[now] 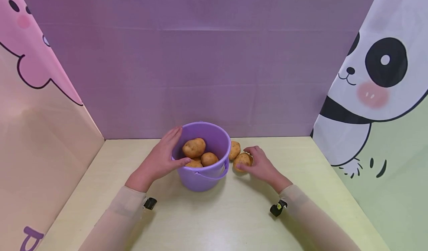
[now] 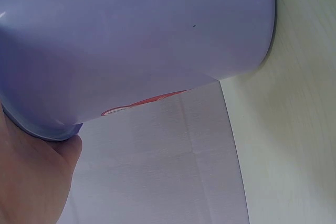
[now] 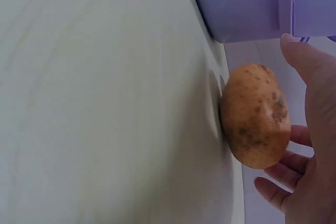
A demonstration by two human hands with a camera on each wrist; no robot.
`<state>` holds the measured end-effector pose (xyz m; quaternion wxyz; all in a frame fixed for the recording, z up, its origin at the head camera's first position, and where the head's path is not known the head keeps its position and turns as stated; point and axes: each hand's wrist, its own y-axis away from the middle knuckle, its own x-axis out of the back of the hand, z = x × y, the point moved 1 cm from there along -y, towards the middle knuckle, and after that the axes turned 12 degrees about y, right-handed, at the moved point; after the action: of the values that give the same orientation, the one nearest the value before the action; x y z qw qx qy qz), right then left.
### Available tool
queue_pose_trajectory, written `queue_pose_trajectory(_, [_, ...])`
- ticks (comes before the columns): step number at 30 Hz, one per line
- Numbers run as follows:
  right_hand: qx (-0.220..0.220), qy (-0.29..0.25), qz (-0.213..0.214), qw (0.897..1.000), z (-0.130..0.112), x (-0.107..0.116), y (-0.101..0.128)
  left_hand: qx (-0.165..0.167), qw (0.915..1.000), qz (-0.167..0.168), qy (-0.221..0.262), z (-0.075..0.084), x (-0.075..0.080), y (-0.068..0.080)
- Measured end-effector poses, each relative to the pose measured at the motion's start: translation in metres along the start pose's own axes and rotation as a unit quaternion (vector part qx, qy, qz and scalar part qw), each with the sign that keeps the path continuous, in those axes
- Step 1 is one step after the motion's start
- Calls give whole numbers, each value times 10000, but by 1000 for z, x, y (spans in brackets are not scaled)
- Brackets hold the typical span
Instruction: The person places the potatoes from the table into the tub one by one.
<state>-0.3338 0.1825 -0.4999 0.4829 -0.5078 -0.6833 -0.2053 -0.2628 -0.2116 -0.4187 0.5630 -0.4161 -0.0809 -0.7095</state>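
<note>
A purple bucket (image 1: 200, 180) stands upright on the table with several potatoes (image 1: 194, 147) inside. My left hand (image 1: 164, 158) holds its left rim, the thumb reaching over the edge and the fingers along the outside. The bucket's wall (image 2: 157, 35) fills much of the left wrist view. Right of the bucket, my right hand (image 1: 262, 166) is around a brown potato (image 3: 255, 116) on the table. Its thumb stands apart from the potato in the right wrist view, with loosely bent fingers behind. Another potato (image 1: 235, 150) lies just behind, close to the bucket.
The bucket's handle (image 1: 214, 177) hangs down on its front right side. A purple backdrop (image 1: 207, 65) rises behind the pale table (image 1: 200, 225). Printed panels flank it, with a panda (image 1: 351, 132) on the right one.
</note>
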Motion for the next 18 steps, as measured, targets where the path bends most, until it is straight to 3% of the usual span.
queue_pose_trajectory(18, [-29,-107,-40,9999,-6,-14,-3,50,10000,3,64,-1,0,0])
